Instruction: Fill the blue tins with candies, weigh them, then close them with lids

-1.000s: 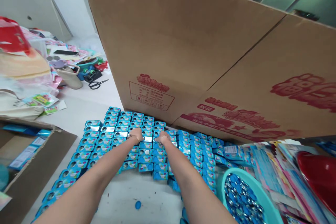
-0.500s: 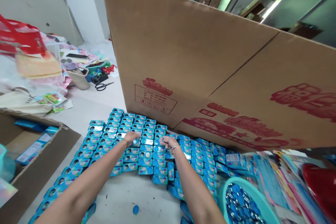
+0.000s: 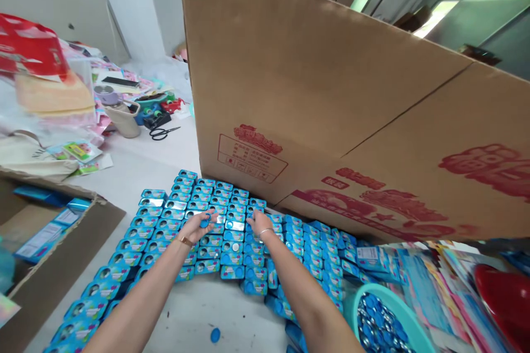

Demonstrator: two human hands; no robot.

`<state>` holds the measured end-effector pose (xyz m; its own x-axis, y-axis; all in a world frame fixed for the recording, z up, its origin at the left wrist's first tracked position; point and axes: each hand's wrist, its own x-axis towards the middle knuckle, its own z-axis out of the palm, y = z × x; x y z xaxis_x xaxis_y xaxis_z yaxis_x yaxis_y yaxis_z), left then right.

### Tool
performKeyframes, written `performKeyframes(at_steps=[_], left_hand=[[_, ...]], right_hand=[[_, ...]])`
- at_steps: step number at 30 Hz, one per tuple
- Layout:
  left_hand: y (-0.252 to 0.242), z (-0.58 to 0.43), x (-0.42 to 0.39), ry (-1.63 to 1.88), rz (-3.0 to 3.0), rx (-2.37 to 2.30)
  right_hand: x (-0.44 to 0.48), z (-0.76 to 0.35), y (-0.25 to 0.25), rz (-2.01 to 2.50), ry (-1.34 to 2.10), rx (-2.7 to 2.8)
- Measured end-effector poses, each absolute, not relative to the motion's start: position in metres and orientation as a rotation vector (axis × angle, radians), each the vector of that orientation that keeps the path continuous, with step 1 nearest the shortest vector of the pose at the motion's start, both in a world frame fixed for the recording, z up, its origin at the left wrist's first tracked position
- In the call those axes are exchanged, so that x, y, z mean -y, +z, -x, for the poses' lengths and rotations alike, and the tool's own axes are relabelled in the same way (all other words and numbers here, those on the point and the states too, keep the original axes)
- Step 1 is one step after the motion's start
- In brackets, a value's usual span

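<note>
My left hand (image 3: 199, 226) is turned palm up above the rows of small blue boxes, its fingers curled round a round blue disc (image 3: 205, 222). Close by on the right, my right hand (image 3: 260, 223) has its thumb and fingertips pinched together over the same rows. What sits in that pinch is too small to make out. The blue boxes (image 3: 232, 258) stand in tight rows, many with a dark round hole in the top face. On one of the middle boxes lies a pale round disc (image 3: 235, 247).
A tall cardboard carton (image 3: 265, 88) walls off the back. At right stands a turquoise tub (image 3: 351, 309) full of blue and silver discs. One loose blue disc (image 3: 215, 335) lies on the white table (image 3: 190, 314). An open cardboard box (image 3: 62, 281) is at left, with scissors (image 3: 163, 132) beyond.
My left hand has rolled palm up and drawn slightly left, bringing the blue disc in it into sight. My right hand has shifted a little left. The view has tilted slightly.
</note>
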<state>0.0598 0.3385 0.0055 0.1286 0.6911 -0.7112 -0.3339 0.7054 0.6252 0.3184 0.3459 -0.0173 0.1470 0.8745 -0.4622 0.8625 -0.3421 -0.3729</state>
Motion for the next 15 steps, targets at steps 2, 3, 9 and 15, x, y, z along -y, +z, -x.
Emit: performKeyframes(at_steps=[2, 3, 9, 15], left_hand=[[0.008, -0.063, -0.343, 0.718, -0.416, -1.229], [0.009, -0.065, -0.345, 0.684, -0.462, -1.236], [0.010, -0.087, -0.368, 0.310, -0.851, -1.368], [0.001, -0.120, -0.415, -0.075, -1.210, -1.501]], right_hand=[[-0.347, -0.322, -0.017, 2.406, 0.942, 1.794], [-0.350, -0.324, -0.017, 2.434, 0.936, 1.783], [-0.374, -0.325, -0.022, 2.599, 1.020, 1.704], [-0.399, -0.326, -0.020, 2.674, 1.272, 1.683]])
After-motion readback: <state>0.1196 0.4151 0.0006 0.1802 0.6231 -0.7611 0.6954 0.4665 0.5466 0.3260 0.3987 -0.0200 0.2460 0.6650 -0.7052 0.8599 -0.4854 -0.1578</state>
